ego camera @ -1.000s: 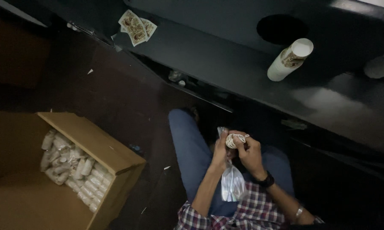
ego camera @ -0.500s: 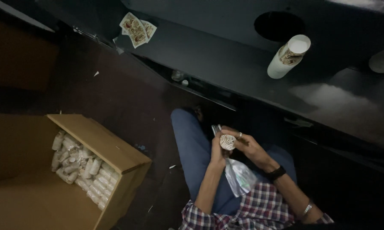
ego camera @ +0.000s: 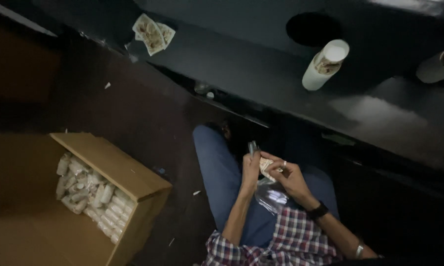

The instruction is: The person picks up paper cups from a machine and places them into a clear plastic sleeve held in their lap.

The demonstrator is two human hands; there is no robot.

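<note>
Box: open brown cardboard box (ego camera: 108,170) on the floor, lower left, filled with small pale wrapped rolls (ego camera: 86,194).
Cups: 2 white paper cup stacks (ego camera: 325,64) lying on the black tabletop (ego camera: 241,64).
Labels: patterned beige paper labels (ego camera: 153,33), tabletop's far left.
Roll: small round beige roll (ego camera: 267,166) over the lap, clear plastic bag (ego camera: 271,194) hanging beneath.
Hands: left hand (ego camera: 250,170) and right hand (ego camera: 291,177) close together, both gripping the roll.

Small item (ego camera: 266,166) mostly hidden by fingers (ego camera: 276,170); right cup (ego camera: 437,66) cut off.
</note>
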